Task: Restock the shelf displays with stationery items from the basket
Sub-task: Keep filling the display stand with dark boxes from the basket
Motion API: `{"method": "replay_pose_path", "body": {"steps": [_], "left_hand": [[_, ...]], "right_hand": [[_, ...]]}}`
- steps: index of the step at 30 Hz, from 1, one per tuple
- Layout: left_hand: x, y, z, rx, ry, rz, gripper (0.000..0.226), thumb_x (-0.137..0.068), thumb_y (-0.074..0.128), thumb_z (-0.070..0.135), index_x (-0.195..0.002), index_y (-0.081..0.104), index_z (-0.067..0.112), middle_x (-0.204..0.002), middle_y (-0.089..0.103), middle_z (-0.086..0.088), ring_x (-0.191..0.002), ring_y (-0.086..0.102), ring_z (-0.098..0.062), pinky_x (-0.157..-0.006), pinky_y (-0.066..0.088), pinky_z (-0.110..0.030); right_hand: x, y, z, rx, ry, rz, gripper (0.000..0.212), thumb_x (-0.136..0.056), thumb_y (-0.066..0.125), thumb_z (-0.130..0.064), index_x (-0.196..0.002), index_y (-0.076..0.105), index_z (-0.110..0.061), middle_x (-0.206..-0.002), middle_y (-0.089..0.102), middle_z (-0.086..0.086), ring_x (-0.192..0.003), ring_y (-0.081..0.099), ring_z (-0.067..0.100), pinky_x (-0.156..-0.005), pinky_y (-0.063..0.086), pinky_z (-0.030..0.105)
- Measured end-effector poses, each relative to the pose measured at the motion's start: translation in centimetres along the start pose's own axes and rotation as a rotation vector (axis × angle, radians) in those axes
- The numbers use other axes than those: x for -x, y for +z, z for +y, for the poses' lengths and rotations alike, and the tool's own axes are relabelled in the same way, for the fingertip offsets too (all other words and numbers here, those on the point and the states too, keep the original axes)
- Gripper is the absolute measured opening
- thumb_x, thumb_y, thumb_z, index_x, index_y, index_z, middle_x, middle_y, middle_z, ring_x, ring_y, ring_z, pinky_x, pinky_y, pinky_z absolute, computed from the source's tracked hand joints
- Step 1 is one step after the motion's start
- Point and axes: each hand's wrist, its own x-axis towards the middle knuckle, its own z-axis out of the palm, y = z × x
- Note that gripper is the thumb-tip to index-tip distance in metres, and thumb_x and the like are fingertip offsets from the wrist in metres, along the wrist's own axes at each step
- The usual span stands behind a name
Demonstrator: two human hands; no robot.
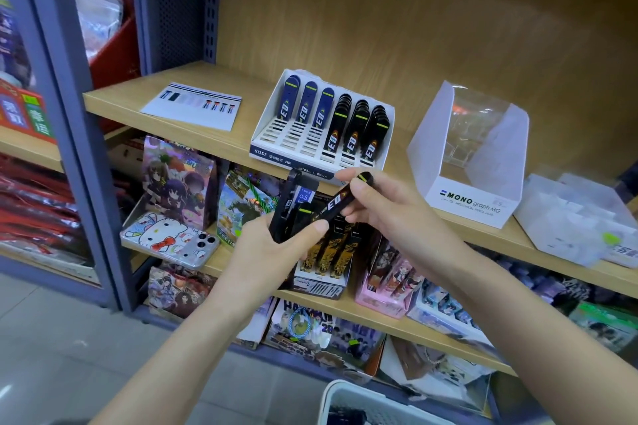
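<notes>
Shelf board (207, 138): wood-look laminate, matt, smooth. Upright (210, 3): painted metal, perforated, satin. Display tray (267, 136): white card, matt. Single lead case (340, 205): black plastic, glossy. Lead case bundle (284, 207): same. MONO box (473, 198): matt white card w/ clear glossy plastic insert (473, 128). Leaflet (193, 110): paper, slight sheen. Basket (345, 397): white plastic, slotted. Phone case (169, 238): glossy plastic.

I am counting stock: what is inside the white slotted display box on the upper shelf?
The display box holds three blue cases in its left rows and black cases in its right three rows. The black ones overlap, so their number is hidden.
</notes>
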Motion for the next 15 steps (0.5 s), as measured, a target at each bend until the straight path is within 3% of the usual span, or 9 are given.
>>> {"method": "replay_pose_path", "body": {"steps": [5, 8, 12, 15], "left_hand": [[-0.2, 0.1, 0.0, 0.033, 0.000, -0.012, 0.035, -0.089, 0.054, 0.042, -0.072, 0.047, 0.012, -0.046, 0.047, 0.012, -0.042, 0.042, 0.000, -0.057, 0.033, -0.022], [-0.3, -0.1, 0.0, 0.054, 0.003, -0.006, 0.037, -0.089, 0.053, 0.043, -0.069, 0.047, 0.013, -0.049, 0.049, 0.010, -0.045, 0.044, -0.002, -0.060, 0.035, -0.026], [-0.4, -0.5, -0.1, 0.054, -0.004, 0.002, 0.041, -0.088, 0.054, 0.046, -0.066, 0.048, 0.012, -0.051, 0.049, 0.010, -0.049, 0.045, -0.006, -0.060, 0.035, -0.026], [-0.6, -0.6, -0.2, 0.071, -0.026, 0.019, 0.043, -0.088, 0.055, 0.047, -0.064, 0.048, 0.011, -0.052, 0.048, 0.009, -0.049, 0.045, -0.008, -0.060, 0.035, -0.026]], "right_hand": [[-1.5, -2.0, -0.7, 0.316, -0.211, 0.309, 0.023, -0.094, 0.053, -0.007, -0.112, 0.060, -0.021, -0.101, 0.064, -0.010, -0.085, 0.066, 0.005, -0.086, 0.052, 0.019], [-3.7, -3.7, -1.0, 0.442, -0.306, 0.489, 0.020, -0.094, 0.054, -0.009, -0.109, 0.063, -0.019, -0.096, 0.066, -0.008, -0.090, 0.067, 0.011, -0.088, 0.053, 0.031], [-5.8, -4.4, -1.3, 0.481, -0.322, 0.470, 0.020, -0.096, 0.049, -0.007, -0.105, 0.061, -0.019, -0.090, 0.064, -0.010, -0.087, 0.066, 0.005, -0.083, 0.054, 0.026], [-6.6, -4.4, -1.4, 0.626, -0.301, 0.362, 0.020, -0.096, 0.049, -0.007, -0.106, 0.063, -0.016, -0.093, 0.068, 0.004, -0.087, 0.065, 0.015, -0.084, 0.053, 0.034]]}}
